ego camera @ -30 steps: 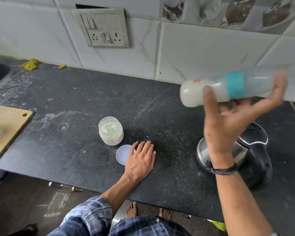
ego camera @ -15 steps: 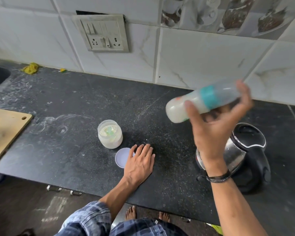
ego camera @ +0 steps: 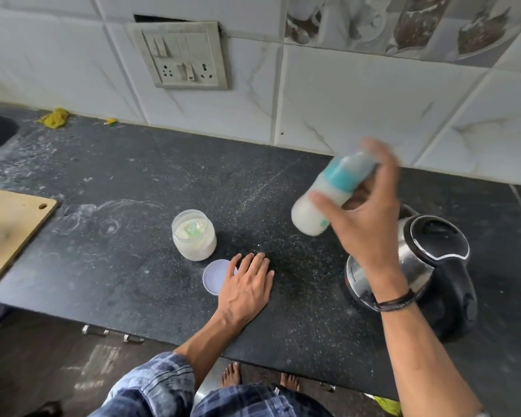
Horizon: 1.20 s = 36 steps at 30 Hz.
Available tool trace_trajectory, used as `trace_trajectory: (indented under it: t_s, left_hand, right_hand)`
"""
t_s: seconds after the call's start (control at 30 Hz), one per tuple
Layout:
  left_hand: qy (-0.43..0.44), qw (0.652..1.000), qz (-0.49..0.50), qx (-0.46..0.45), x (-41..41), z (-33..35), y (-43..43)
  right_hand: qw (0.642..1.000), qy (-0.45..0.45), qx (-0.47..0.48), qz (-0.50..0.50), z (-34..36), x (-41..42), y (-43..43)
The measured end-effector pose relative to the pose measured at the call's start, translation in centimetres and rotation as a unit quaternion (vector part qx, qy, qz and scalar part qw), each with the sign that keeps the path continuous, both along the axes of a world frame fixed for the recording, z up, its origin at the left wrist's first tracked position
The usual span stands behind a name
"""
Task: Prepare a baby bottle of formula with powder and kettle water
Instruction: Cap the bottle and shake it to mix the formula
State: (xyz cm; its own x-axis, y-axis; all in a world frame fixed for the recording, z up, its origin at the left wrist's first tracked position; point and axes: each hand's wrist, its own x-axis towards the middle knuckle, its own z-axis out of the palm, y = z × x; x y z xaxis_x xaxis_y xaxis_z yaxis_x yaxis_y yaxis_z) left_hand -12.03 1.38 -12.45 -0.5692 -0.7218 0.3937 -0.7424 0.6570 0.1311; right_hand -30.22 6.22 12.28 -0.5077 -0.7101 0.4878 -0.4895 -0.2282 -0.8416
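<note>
Right hand (ego camera: pixel 364 218) gripped the baby bottle (ego camera: pixel 328 194) aloft, tilted, milky and blurred: mid-shake, by the look. Left hand (ego camera: pixel 247 281) lay flat with straight fingers on the counter (ego camera: pixel 133 182), thumb at the lid (ego camera: pixel 212 276). The danger was that a slipping grip or a loose cap would spray formula, and a low swing would hit the kettle (ego camera: pixel 427 266) at the bottle's 4 o'clock. The open powder jar (ego camera: pixel 194 234) sat at 8 o'clock. There was bare counter at 10, and the counter's edge ran close at 6.

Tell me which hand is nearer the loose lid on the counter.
Left. The left hand rests flat beside the lid, overlapping its right edge; the right hand is raised near the kettle, holding the bottle.
</note>
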Motion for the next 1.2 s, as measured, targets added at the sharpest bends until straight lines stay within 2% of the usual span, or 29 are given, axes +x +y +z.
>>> trace_trajectory:
  t_s: [0.03, 0.07, 0.17, 0.2, 0.23, 0.3, 0.33, 0.37, 0.43, 0.5, 0.63, 0.8, 0.83, 0.93, 0.97, 1.1, 1.17, 1.2]
  left_hand:
    - [0.001, 1.0, 0.0, -0.001, 0.0, 0.0, 0.0]
    - [0.002, 1.0, 0.002, -0.001, -0.1, 0.1, 0.0]
    - [0.001, 1.0, 0.006, 0.0, -0.2, 0.1, 0.0]
    - [0.0, 1.0, 0.005, 0.002, -0.1, 0.1, 0.0]
    - [-0.001, 1.0, 0.003, 0.002, 0.0, 0.1, 0.0]
    - [-0.001, 1.0, 0.001, 0.001, 0.0, 0.1, 0.1]
    - [0.0, 1.0, 0.0, 0.0, 0.0, 0.1, 0.0]
    - [0.002, 1.0, 0.0, -0.001, 0.0, 0.1, 0.0]
    - [0.002, 1.0, 0.005, -0.002, -0.1, 0.2, 0.0]
    - [-0.001, 1.0, 0.005, 0.003, -0.1, 0.2, 0.0]
    - [0.007, 1.0, 0.0, -0.004, 0.0, 0.2, 0.0]
    - [0.001, 1.0, 0.005, 0.006, -0.2, 0.2, 0.0]
    - [-0.002, 1.0, 0.002, 0.007, -0.1, 0.2, 0.0]
    - [0.0, 1.0, -0.001, 0.0, 0.0, 0.1, 0.1]
    - [0.001, 1.0, -0.002, -0.001, 0.0, 0.1, 0.1]
    - [0.003, 1.0, 0.006, -0.004, -0.2, 0.1, -0.1]
    - [0.002, 1.0, 0.002, -0.004, -0.1, 0.0, 0.0]
    - [0.002, 1.0, 0.001, -0.005, 0.0, 0.0, 0.0]
  right_hand:
    - [0.999, 0.039, 0.034, 0.005, -0.3, 0.0, 0.2]
    - [0.999, 0.045, 0.028, -0.008, -0.4, -0.1, 0.3]
    - [0.991, -0.065, -0.109, -0.03, 0.6, 0.5, 0.3]
    - [0.988, -0.077, -0.13, -0.034, 0.6, 0.4, 0.2]
    - [0.99, -0.068, -0.12, -0.031, 0.4, 0.3, 0.0]
    - [0.999, -0.026, -0.026, 0.001, 0.0, 0.1, -0.2]
    - [1.0, -0.019, -0.01, 0.008, -0.1, 0.1, 0.1]
    - [0.999, -0.031, -0.028, 0.004, 0.0, 0.3, 0.3]
    - [0.988, -0.092, -0.121, -0.011, 0.9, 0.7, 0.6]
    - [0.981, -0.113, -0.159, -0.021, 0.9, 0.7, 0.4]
    - [0.999, -0.045, -0.014, 0.009, -0.4, 0.3, 0.0]
    - [0.981, -0.113, -0.152, -0.032, 0.9, 0.9, 0.4]
    - [0.984, -0.101, -0.144, -0.031, 0.8, 0.6, 0.1]
    - [0.999, -0.044, -0.019, 0.012, -0.1, 0.4, -0.1]
    - [0.998, -0.049, -0.023, 0.008, -0.3, 0.6, 0.2]
    - [0.979, -0.137, -0.148, -0.024, 0.7, 1.4, 0.6]
    - [0.99, -0.087, -0.107, -0.024, 0.0, 1.0, -0.1]
    - [0.997, -0.051, -0.048, -0.01, -0.4, 1.0, -0.2]
